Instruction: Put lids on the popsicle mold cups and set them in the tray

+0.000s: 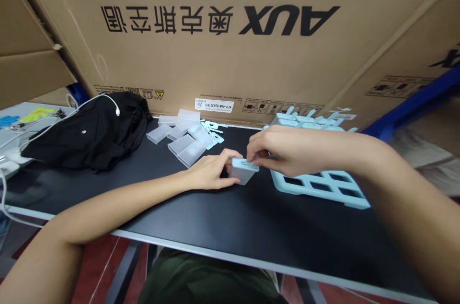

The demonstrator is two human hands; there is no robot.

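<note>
One popsicle mould cup [241, 177], frosted, translucent and tilted, topped by one pale-blue lid [245, 164], sits between the left hand's [211, 170] gripping thumb and fingers over the black tabletop [223, 220]. The right hand's [278, 148] bent fingertips meet the lid, grip indeterminable. Nearby: at least six loose cups [192, 153], one pale-blue rack [325, 195].

Two hands [214, 169] [272, 147], one held mold [241, 175], one rack [306, 186], one bag [89, 134].

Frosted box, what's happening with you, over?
Left hand gripping frosted box. Right hand at its blue top. Right forearm hides part of blue rack.
</note>
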